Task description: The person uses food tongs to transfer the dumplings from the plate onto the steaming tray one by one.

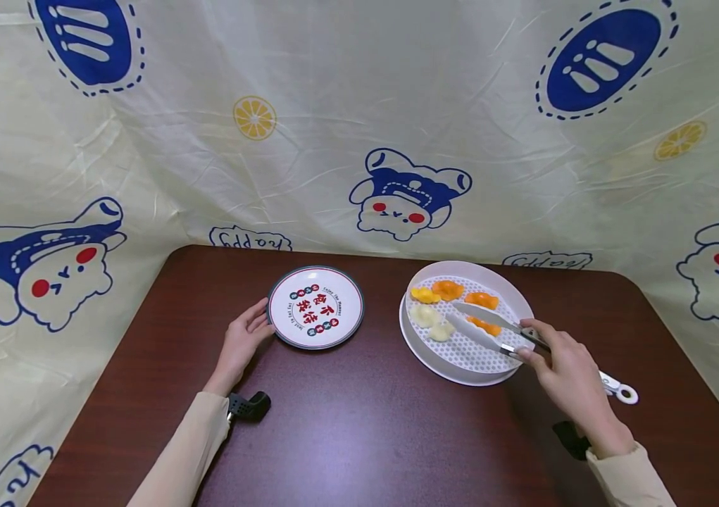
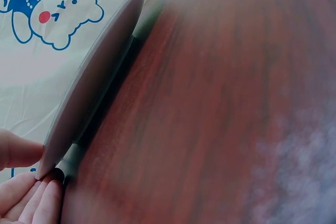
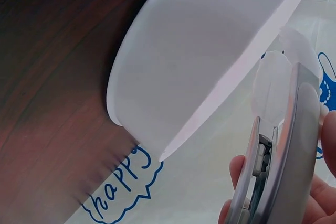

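Observation:
My left hand (image 1: 245,343) pinches the left rim of a round white plate (image 1: 348,325) with red and dark lettering. In the left wrist view the thumb lies above the plate edge (image 2: 92,82), with fingers beneath it. My right hand (image 1: 565,370) grips a pair of food tongs (image 1: 486,341), their arms apart over a white perforated steamer tray (image 1: 467,359). Between the tong arms shows an orange piece of food (image 1: 484,326); whether they touch it I cannot tell. Other orange pieces (image 1: 482,300), a yellow one (image 1: 425,295) and pale ones (image 1: 441,332) lie on the tray.
The tray's raised white wall (image 3: 184,51) stands close beside the tongs in the right wrist view. Everything rests on a dark brown wooden table (image 1: 359,436). A printed cartoon sheet (image 1: 315,183) hangs behind the far table edge.

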Motion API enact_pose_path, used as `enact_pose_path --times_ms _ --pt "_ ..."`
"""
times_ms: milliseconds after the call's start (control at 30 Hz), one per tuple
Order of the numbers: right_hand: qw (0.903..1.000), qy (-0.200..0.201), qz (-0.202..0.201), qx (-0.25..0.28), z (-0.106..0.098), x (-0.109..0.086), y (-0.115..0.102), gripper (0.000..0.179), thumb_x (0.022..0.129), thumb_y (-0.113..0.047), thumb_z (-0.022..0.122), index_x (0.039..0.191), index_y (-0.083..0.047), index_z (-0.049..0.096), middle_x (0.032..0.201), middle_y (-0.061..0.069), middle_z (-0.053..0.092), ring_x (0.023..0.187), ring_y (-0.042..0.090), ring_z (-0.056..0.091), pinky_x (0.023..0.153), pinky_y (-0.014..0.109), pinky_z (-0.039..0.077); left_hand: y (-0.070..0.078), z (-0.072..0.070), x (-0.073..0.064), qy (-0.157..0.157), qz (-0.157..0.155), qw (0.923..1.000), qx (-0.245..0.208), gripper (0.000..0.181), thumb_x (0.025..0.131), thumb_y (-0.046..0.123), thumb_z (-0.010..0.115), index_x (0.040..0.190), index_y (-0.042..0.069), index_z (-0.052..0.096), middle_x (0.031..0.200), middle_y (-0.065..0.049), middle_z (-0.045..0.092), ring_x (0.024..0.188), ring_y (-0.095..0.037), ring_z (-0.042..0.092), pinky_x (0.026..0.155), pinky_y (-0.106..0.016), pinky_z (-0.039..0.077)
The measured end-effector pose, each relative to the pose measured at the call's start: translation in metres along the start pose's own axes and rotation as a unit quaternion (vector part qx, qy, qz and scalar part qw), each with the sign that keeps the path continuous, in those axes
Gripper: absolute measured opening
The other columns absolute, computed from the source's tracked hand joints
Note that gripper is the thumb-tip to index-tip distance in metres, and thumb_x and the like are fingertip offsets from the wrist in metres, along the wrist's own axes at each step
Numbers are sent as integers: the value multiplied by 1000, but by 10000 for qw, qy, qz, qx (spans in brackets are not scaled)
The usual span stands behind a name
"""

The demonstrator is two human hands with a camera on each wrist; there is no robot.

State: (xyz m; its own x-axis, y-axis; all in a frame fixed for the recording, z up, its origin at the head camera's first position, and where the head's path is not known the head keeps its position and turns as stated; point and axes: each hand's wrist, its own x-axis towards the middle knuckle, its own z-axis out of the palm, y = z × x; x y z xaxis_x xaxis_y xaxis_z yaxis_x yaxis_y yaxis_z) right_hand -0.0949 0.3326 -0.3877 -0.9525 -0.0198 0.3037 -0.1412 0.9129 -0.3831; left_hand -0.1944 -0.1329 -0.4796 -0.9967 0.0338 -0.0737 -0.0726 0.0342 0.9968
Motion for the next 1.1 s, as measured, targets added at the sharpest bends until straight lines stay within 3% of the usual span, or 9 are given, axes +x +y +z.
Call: enact_pose_path --times_ms 400,533,667,1100 --pt "9995 55 -256 180 3 5 -17 47 81 -8 75 124 -2 57 77 7 50 69 23 43 57 33 31 0 0 -1 50 46 10000 2 58 90 -4 59 143 -6 37 144 -27 37 131 -33 40 89 -13 45" --pt "9987 30 -357 375 8 8 -26 48 81 -8 74 126 -2 56 97 19 60 79 31 50 65 43 40 1 -1 -2 15 -5 10000 19 58 91 -3 58 144 -5 36 145 -26 36 132 -33 39 91 -16 44" --pt "9975 -49 -467 530 14 12 -36 50 82 -8 74 127 0 55 117 27 58 100 42 52 79 57 42 1 0 -3 -7 -23 10000 27 58 91 -3 58 144 -5 36 145 -26 36 132 -32 39 94 -19 44" --pt "9901 95 -1124 837 36 28 -72 53 78 -7 77 126 -1 56 116 22 60 103 39 56 88 55 41 1 0 -1 9 -45 10000 33 59 91 -2 59 145 -4 36 146 -25 35 132 -31 39 97 -23 42"
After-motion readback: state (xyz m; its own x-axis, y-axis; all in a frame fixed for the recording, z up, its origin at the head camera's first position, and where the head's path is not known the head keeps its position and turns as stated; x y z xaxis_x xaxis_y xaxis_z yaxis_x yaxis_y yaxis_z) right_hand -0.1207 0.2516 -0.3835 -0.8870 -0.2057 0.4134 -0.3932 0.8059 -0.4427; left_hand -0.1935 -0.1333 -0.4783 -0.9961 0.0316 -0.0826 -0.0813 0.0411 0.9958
